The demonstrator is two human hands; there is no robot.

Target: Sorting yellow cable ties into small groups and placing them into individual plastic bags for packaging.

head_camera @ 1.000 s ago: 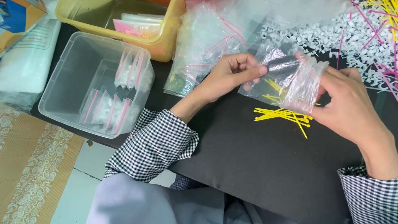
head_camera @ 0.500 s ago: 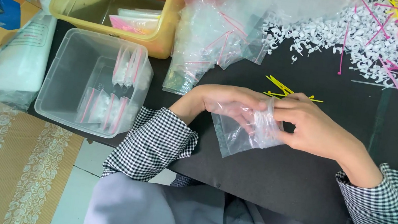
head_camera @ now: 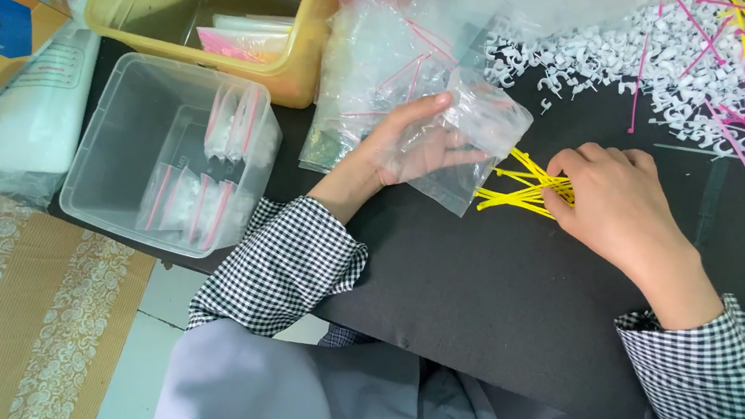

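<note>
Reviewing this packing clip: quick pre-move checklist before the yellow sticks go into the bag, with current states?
1. Left hand holds the small clear bag: ok.
2. Bag mouth open toward the sticks: cannot tell.
3. Right hand on the yellow sticks: ok.
4. Sticks bunched and aligned: not ok, they fan out.
5. Sticks lifted off the black mat: not ok.
</note>
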